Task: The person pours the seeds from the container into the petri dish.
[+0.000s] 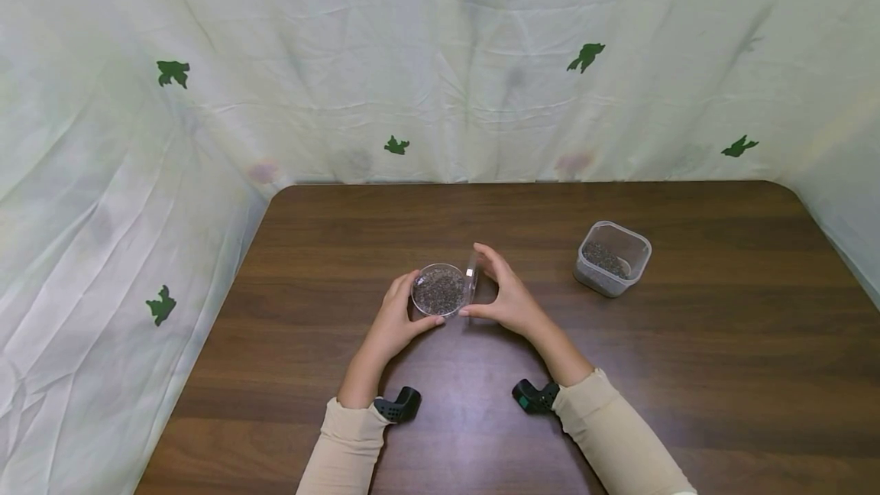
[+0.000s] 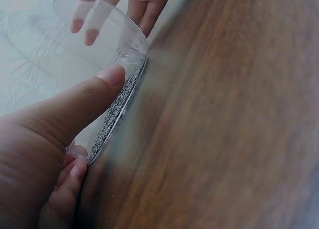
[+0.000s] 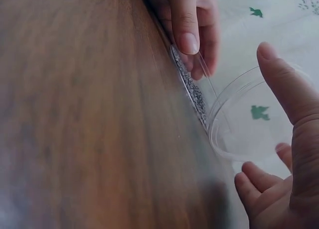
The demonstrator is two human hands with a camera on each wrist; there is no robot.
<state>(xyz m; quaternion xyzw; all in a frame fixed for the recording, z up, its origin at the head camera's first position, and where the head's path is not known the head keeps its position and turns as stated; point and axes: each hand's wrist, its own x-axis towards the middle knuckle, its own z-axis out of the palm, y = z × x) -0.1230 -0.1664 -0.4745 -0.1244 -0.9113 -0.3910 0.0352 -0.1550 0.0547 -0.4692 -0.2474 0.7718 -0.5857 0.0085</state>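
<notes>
A round clear petri dish (image 1: 440, 291) filled with grey-black granules (image 3: 192, 89) sits on the table. My left hand (image 1: 393, 323) holds the dish by its sides, thumb at the near edge and fingers round the far left side. My right hand (image 1: 512, 302) holds the clear round lid (image 1: 471, 278) between thumb and fingers at its rim. The lid stands on edge, nearly upright, at the right side of the dish. In the left wrist view the tilted lid (image 2: 107, 27) meets the dish's far end, with right-hand fingers showing through it.
A clear square plastic tub (image 1: 613, 258) with more dark granules stands to the right, beyond my right hand. The brown wooden table (image 1: 722, 342) ends at a pale curtain (image 1: 440, 67) with green leaf-like shapes. A black wrist camera (image 1: 399, 406) sits on each wrist.
</notes>
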